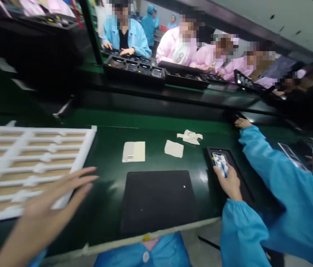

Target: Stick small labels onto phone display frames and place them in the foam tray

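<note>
My left hand [53, 200] hovers over the near right corner of a white slatted rack [82, 155], its fingers stretched out and holding nothing. At the right, my right hand [230, 183] reaches into a long black tray [241, 170], thumb and fingers closed around a small phone-like device [220, 163] with white, silver and blue parts. The fingers cover its lower part. Between my hands, a black mat [159, 200] lies flat at the table's near edge.
Beyond the mat lie a cream-and-grey card [134, 151], a pale sheet [174, 148] and crumpled paper [190, 137]. A co-worker's blue sleeve [264, 155] reaches across at right. Black trays [134, 70] line the raised ledge, with several people behind.
</note>
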Tool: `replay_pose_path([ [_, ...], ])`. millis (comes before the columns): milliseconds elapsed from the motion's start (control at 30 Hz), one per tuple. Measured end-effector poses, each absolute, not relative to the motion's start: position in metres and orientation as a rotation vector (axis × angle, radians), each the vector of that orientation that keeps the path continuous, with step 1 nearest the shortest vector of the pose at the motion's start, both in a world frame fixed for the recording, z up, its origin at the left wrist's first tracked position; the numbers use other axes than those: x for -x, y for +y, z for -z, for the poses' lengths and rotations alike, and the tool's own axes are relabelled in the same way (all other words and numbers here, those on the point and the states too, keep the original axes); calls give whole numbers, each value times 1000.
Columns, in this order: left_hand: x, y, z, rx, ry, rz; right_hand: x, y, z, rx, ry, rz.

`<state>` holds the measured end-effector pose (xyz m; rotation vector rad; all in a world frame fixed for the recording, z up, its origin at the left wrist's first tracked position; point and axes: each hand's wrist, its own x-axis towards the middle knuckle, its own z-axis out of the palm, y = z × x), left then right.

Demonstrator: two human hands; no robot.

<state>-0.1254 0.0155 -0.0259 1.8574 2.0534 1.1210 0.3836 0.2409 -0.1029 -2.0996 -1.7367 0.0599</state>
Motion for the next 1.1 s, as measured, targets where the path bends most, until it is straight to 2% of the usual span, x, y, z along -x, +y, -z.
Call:
replay_pose_path([
  [133, 21, 57, 34, -1921, 1566, -961, -388, 243, 105, 2155, -1651, -177],
  [267, -41, 76, 26, -1830, 1172, -836, -388, 255, 89, 2162, -1580, -236],
  [433, -80, 90, 23, -1530, 1055, -859, -384, 251, 48, 2099, -1520, -209],
  [567, -103, 102, 40, -1102, 1028, -996, -347, 203, 9, 1801, -1456, -265],
  [667, -119, 106, 47, -842, 908, -1133, -301, 158, -6, 1567, -1399, -537],
  [733, -123, 105, 45, -698, 818, -1192, -276, 137, -5, 1471, -1411, -814],
  [800, -118, 97, 41, -609, 815, -1252, -266, 127, 5, 1433, -1497, -925],
  [867, -103, 84, 39, -585, 908, -1297, -275, 128, 22, 1512, -1624, -686],
  [967, -68, 59, 39, -588, 1044, -1238, -317, 139, 57, 1828, -1784, 41],
  [1100, -23, 33, 45, -606, 1175, -1131, -375, 142, 93, 2137, -1977, 438],
])
